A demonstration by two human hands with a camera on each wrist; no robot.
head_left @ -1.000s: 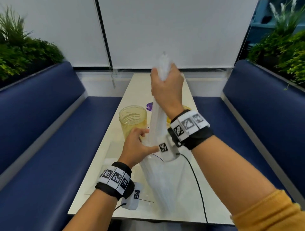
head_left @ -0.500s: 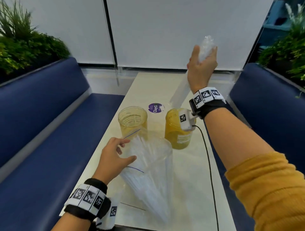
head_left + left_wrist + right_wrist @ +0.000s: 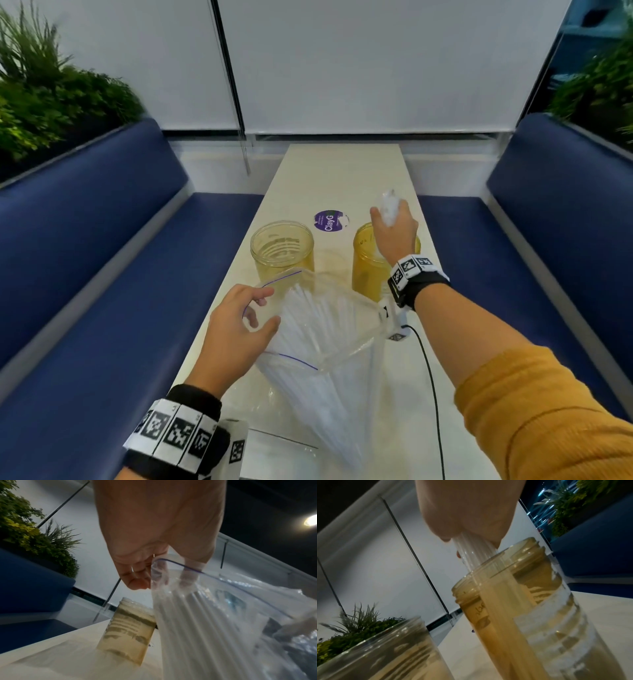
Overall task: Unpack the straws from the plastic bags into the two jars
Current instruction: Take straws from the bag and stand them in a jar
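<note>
Two amber see-through jars stand mid-table: the left jar (image 3: 282, 250) (image 3: 126, 631) (image 3: 373, 653) with nothing in it, the right jar (image 3: 371, 263) (image 3: 530, 615) beside it. My right hand (image 3: 394, 233) (image 3: 467, 520) grips a bundle of clear straws (image 3: 389, 205) (image 3: 479, 555) upright, their lower ends down inside the right jar. My left hand (image 3: 246, 322) (image 3: 154, 547) pinches the open mouth of a clear zip bag (image 3: 325, 342) (image 3: 214, 622) full of white straws, standing on the table in front of the jars.
A flat plastic bag (image 3: 274, 445) lies on the white table (image 3: 342, 178) near the front edge. A purple round sticker (image 3: 329, 221) sits behind the jars. Blue benches (image 3: 102, 274) flank the table, with plants (image 3: 51, 96) behind them. A black cable (image 3: 431, 377) runs along the right.
My right hand pulled a bundle of straws up out of the bag, swung it right, then lowered it into the right jar. The left hand stayed on the bag's mouth.
</note>
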